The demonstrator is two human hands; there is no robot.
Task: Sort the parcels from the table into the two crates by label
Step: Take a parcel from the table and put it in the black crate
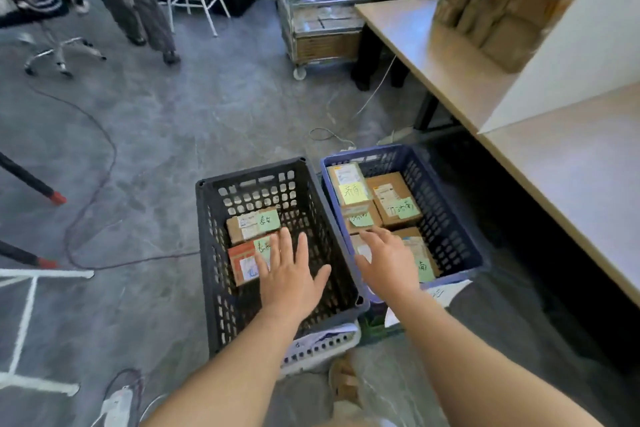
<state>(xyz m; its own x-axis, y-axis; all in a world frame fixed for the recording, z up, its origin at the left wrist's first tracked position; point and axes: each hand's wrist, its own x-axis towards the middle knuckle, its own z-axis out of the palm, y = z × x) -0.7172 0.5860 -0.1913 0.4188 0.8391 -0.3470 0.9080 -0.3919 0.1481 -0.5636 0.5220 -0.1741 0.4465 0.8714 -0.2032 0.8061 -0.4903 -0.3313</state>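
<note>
Down at the centre of the frame, both hands are out over the crates on the floor. Left hand [292,274]: fingers spread straight, nothing in it, over the black crate [249,172], just beside a red parcel [244,262] and a brown parcel [242,225]. Right hand [388,262]: fingers loose, empty too, above the labelled parcels [393,204] in the blue crate [374,151]. Upper right, stacked parcels [502,0] stand on the table [415,31].
</note>
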